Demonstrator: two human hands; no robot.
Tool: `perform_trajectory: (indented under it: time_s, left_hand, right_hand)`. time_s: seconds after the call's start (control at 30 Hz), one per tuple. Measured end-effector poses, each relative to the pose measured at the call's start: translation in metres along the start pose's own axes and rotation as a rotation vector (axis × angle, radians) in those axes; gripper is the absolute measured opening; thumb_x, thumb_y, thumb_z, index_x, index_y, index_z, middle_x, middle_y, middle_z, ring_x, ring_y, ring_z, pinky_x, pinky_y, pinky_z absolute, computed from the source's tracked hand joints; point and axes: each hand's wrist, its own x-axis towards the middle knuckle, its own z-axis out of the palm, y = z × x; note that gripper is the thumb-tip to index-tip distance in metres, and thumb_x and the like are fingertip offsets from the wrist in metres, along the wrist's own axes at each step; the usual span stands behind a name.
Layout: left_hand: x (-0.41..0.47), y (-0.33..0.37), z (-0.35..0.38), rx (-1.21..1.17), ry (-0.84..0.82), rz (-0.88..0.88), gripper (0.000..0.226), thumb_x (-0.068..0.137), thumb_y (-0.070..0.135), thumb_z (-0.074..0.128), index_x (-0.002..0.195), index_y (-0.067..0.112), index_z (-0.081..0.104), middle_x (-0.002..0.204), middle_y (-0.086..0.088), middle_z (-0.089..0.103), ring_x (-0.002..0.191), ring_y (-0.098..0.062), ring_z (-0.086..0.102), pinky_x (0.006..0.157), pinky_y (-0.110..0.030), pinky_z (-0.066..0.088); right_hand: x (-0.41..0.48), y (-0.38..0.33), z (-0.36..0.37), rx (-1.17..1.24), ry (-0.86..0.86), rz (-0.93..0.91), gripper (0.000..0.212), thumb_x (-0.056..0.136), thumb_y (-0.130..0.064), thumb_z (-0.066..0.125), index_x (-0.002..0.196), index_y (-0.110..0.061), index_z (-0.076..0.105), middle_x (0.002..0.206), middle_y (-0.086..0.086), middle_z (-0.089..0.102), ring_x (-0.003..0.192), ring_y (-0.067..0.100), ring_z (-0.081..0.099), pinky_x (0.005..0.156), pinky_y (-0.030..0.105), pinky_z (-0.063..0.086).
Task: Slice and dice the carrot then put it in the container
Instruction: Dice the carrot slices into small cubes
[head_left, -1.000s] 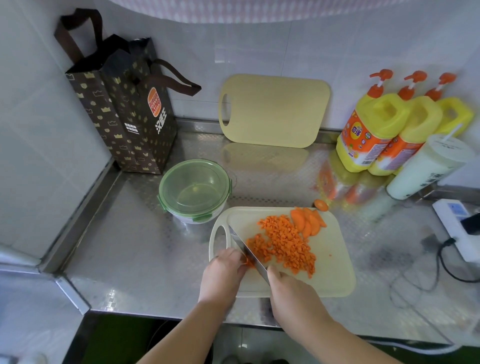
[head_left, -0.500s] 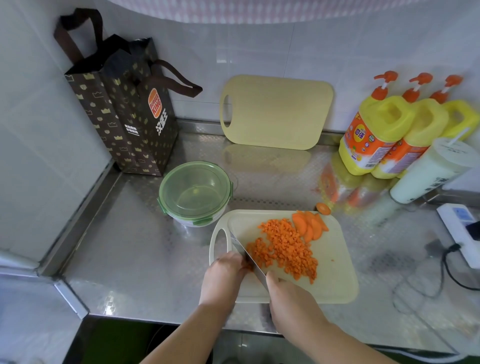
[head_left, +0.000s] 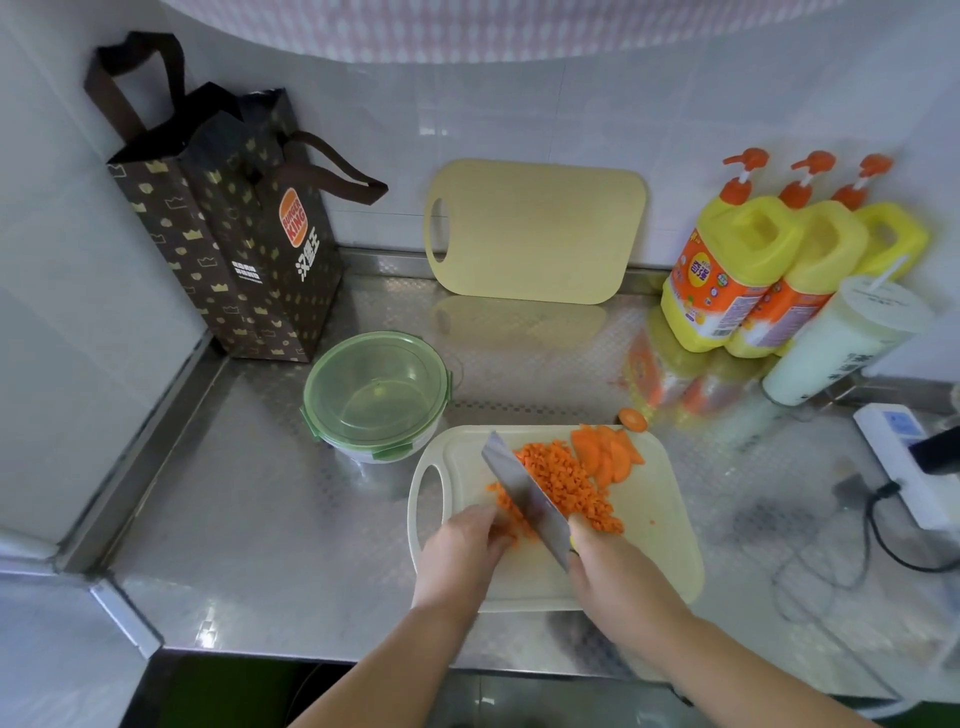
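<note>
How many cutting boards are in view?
2. The leaning cutting board stands against the back wall; the flat cutting board lies on the counter under the diced carrot.

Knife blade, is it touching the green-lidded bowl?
Apart. Head view shows the knife tip over the cutting board, with bare board between it and the container.

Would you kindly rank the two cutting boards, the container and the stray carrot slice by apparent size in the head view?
1. flat board, though it is nearer; the two boards may really match.
2. leaning board
3. container
4. carrot slice
</note>
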Motion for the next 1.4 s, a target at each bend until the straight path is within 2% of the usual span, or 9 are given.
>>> perform_trajectory:
  time_s: [0.27, 0.5, 0.7, 0.87, 0.97, 1.03, 1.13, 1.27, 1.4]
  left_hand:
    - [-0.007, -0.019, -0.025, -0.156, 0.198, -0.169, 0.011, 0.085, 0.012, 0.066, 0.095, 0.016, 0.065, 0.088, 0.004, 0.068, 0.082, -0.014, 0.063, 0.075, -0.027, 0.049]
    - [-0.01, -0.022, -0.024, -0.055, 0.051, -0.171, 0.015, 0.087, 0.017, 0.06, 0.102, 0.017, 0.061, 0.094, 0.006, 0.065, 0.083, -0.012, 0.06, 0.076, -0.023, 0.048]
    - [-0.006, -0.021, -0.03, -0.101, -0.006, -0.226, 0.016, 0.087, 0.015, 0.06, 0.102, 0.021, 0.063, 0.091, 0.01, 0.065, 0.084, -0.009, 0.06, 0.072, -0.015, 0.044]
    - [0.006, 0.004, -0.057, -0.279, 0.129, -0.239, 0.015, 0.092, 0.015, 0.057, 0.102, 0.025, 0.062, 0.089, 0.011, 0.066, 0.067, -0.003, 0.057, 0.057, -0.011, 0.041]
    - [0.013, 0.029, -0.078, -0.455, 0.312, -0.238, 0.02, 0.094, 0.008, 0.049, 0.1, 0.023, 0.06, 0.081, 0.014, 0.063, 0.052, 0.004, 0.056, 0.041, -0.006, 0.039]
    - [0.019, 0.038, -0.089, -0.501, 0.362, -0.215, 0.026, 0.093, 0.003, 0.046, 0.097, 0.025, 0.06, 0.084, 0.012, 0.063, 0.06, 0.006, 0.058, 0.049, -0.005, 0.04]
    - [0.028, 0.045, -0.092, -0.393, 0.114, -0.087, 0.037, 0.086, -0.008, 0.042, 0.087, 0.024, 0.061, 0.082, 0.008, 0.065, 0.078, -0.006, 0.058, 0.068, -0.009, 0.041]
    - [0.029, 0.059, -0.073, -0.226, -0.351, -0.012, 0.04, 0.08, -0.012, 0.037, 0.081, 0.024, 0.057, 0.067, 0.006, 0.063, 0.068, -0.008, 0.057, 0.072, -0.021, 0.048]
    - [0.026, 0.069, -0.048, -0.297, -0.508, -0.055, 0.034, 0.081, -0.011, 0.035, 0.082, 0.017, 0.054, 0.066, -0.001, 0.063, 0.057, -0.01, 0.055, 0.052, -0.019, 0.046]
  right_hand:
    - [-0.007, -0.005, -0.002, -0.044, -0.142, -0.137, 0.005, 0.098, -0.023, 0.036, 0.095, -0.019, 0.037, 0.082, 0.003, 0.051, 0.076, 0.026, 0.052, 0.059, 0.034, 0.031]
    - [0.002, 0.002, 0.006, -0.015, -0.139, -0.119, 0.009, 0.098, -0.024, 0.038, 0.091, -0.023, 0.033, 0.077, 0.0, 0.053, 0.077, 0.024, 0.057, 0.062, 0.033, 0.038]
    - [0.017, 0.023, -0.009, 0.052, -0.099, -0.061, 0.028, 0.096, -0.019, 0.041, 0.072, -0.023, 0.026, 0.066, -0.002, 0.039, 0.06, 0.017, 0.037, 0.052, 0.029, 0.023]
    - [0.014, 0.035, -0.034, 0.081, 0.022, -0.122, 0.008, 0.096, -0.021, 0.045, 0.096, -0.013, 0.048, 0.079, 0.002, 0.055, 0.07, 0.02, 0.051, 0.059, 0.032, 0.032]
    - [0.01, 0.051, -0.043, -0.081, 0.18, -0.248, 0.028, 0.095, -0.022, 0.049, 0.121, -0.03, 0.054, 0.111, -0.01, 0.058, 0.086, 0.019, 0.061, 0.069, 0.034, 0.048]
    - [0.007, 0.06, -0.046, -0.272, 0.201, -0.285, 0.038, 0.088, -0.019, 0.058, 0.121, -0.037, 0.054, 0.112, -0.011, 0.054, 0.076, 0.023, 0.06, 0.064, 0.039, 0.051]
    - [0.003, 0.066, -0.048, -0.46, 0.257, -0.339, 0.046, 0.059, -0.013, 0.079, 0.096, -0.032, 0.06, 0.09, -0.007, 0.055, 0.047, 0.019, 0.048, 0.04, 0.035, 0.046]
    - [0.0, 0.064, -0.048, -0.554, 0.317, -0.448, 0.051, 0.04, -0.007, 0.087, 0.08, -0.028, 0.064, 0.08, -0.007, 0.058, 0.038, 0.013, 0.031, 0.04, 0.024, 0.035]
    - [0.002, 0.06, -0.052, -0.573, 0.365, -0.475, 0.048, 0.033, -0.013, 0.089, 0.074, -0.029, 0.068, 0.073, -0.007, 0.059, 0.034, 0.012, 0.037, 0.044, 0.019, 0.034]
